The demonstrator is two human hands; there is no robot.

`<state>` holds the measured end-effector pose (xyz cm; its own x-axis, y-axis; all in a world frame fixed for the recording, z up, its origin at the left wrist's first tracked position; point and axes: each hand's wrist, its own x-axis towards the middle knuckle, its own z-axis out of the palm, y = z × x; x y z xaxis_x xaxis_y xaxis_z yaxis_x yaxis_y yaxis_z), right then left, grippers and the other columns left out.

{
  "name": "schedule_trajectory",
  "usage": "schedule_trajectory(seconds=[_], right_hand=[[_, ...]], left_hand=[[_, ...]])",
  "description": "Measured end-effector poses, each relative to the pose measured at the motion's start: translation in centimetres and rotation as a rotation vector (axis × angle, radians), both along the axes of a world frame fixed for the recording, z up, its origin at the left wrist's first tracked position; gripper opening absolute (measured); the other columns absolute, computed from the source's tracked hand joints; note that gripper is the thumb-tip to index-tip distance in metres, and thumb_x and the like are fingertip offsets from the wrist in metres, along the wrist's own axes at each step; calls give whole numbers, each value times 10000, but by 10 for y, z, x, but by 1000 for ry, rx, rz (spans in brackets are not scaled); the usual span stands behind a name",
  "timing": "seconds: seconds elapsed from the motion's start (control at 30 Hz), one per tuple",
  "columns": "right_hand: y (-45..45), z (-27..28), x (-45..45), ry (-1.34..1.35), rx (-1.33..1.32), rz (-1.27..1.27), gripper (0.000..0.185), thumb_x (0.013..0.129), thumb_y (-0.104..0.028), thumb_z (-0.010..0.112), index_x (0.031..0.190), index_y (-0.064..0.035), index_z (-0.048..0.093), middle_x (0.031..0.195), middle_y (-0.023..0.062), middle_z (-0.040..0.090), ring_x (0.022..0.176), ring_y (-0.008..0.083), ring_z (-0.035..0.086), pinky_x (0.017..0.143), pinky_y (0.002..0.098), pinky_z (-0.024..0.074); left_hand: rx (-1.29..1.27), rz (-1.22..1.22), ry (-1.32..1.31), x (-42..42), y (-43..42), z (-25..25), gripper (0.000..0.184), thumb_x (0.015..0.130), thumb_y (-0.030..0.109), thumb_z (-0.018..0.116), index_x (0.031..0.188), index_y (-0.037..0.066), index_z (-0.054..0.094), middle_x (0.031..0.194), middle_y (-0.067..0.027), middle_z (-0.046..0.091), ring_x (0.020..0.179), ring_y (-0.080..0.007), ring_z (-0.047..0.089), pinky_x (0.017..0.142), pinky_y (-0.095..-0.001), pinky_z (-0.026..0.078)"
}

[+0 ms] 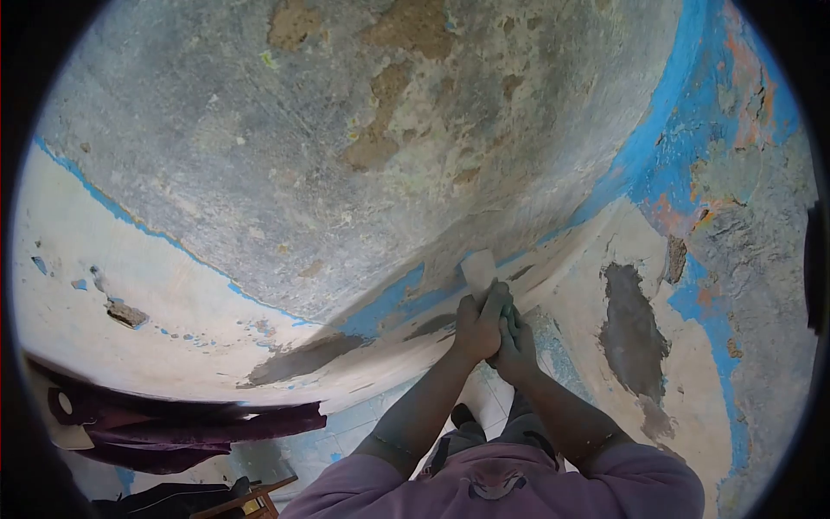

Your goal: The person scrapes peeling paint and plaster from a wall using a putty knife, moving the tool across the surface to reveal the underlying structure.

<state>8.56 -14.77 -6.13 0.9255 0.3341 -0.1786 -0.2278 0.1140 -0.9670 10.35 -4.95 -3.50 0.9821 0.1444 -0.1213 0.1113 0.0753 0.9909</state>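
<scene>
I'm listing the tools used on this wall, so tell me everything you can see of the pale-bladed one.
The tool shows a flat, roughly rectangular, off-white blade; whether it is metal or plastic I can't tell. It points away from the person, leaning slightly left in view, its far end over the wall near a strip of blue paint; contact there is unclear. The left hand and right hand close together around its near end, hiding most of any handle.

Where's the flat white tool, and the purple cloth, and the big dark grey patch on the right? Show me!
Flat white tool (479, 270): head view, on its broad flat end.
Purple cloth (164, 428): head view, on its middle folds.
Dark grey patch (634, 333): head view, on its middle.
</scene>
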Motion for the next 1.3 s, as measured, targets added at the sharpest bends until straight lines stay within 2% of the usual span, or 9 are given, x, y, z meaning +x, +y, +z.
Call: schedule_trajectory(seconds=[0.13, 0.2, 0.23, 0.37, 0.57, 0.67, 1.0, 1.13, 1.3], right_hand=[[-4, -1, -16, -119, -80, -16, 400, 918, -265, 370, 1173, 42, 399, 591, 67, 548, 498, 110, 533, 445, 258, 410], [-4, -18, -20, -159, -54, -121, 402, 920, -275, 372, 1169, 39, 405, 586, 64, 543, 498, 111, 535, 446, 259, 412], [-3, -12, -13, -156, -102, -99, 408, 919, -282, 381, 1175, 36, 397, 589, 58, 534, 484, 104, 518, 438, 247, 399], [3, 4, 12, -118, 48, -7, 396, 919, -297, 387, 1159, 16, 413, 587, 52, 514, 465, 92, 492, 421, 228, 372], [-10, -21, -21, -127, -96, -128, 356, 911, -287, 404, 1097, 16, 425, 555, 38, 502, 464, 89, 494, 415, 223, 370], [-1, -1, 9, -55, -16, -15, 374, 912, -289, 399, 1119, 23, 416, 571, 43, 517, 467, 89, 500, 415, 221, 372], [-4, -2, -1, 56, -69, 1, 294, 902, -249, 437, 1029, 16, 452, 545, 44, 509, 452, 95, 499, 419, 236, 379], [-8, -34, -16, -237, -226, -66, 346, 930, -323, 368, 872, -12, 510, 550, 37, 514, 433, 84, 472, 393, 231, 357], [-1, -4, -7, -152, -151, -74, 325, 923, -306, 384, 960, 4, 476, 530, 36, 496, 435, 86, 473, 402, 230, 360]], left_hand=[[-12, 84, -162, -14, -13, -24, 306, 877, 249, 477, 708, 7, 559, 600, -47, 550, 534, -121, 510, 502, -287, 387], [-321, 85, 69, -15, -20, -32, 310, 880, 242, 475, 681, 14, 544, 595, -47, 538, 544, -108, 509, 505, -273, 389], [-103, 144, -81, -9, -18, -21, 318, 882, 236, 472, 651, 24, 524, 563, -52, 527, 516, -114, 509, 487, -271, 391], [-234, -10, -26, 9, -2, 25, 285, 879, 183, 438, 644, 21, 457, 592, -81, 485, 436, -173, 485, 438, -304, 396], [-337, 107, -11, -15, -25, -37, 340, 888, 226, 462, 622, 16, 492, 523, -54, 513, 437, -129, 486, 436, -270, 367], [-262, -15, 45, 5, -4, 22, 326, 891, 210, 456, 627, 21, 480, 535, -51, 500, 455, -126, 488, 446, -274, 372], [-311, 19, 11, 1, -7, -15, 317, 893, 211, 451, 638, 25, 476, 518, -52, 470, 453, -148, 510, 435, -290, 390], [-518, 64, -28, -16, -16, -20, 332, 895, 232, 453, 651, 12, 498, 532, -65, 515, 444, -138, 507, 434, -279, 381], [-356, 98, 60, -18, -12, -26, 320, 895, 231, 453, 660, 23, 511, 533, -59, 519, 462, -129, 511, 434, -277, 379]])
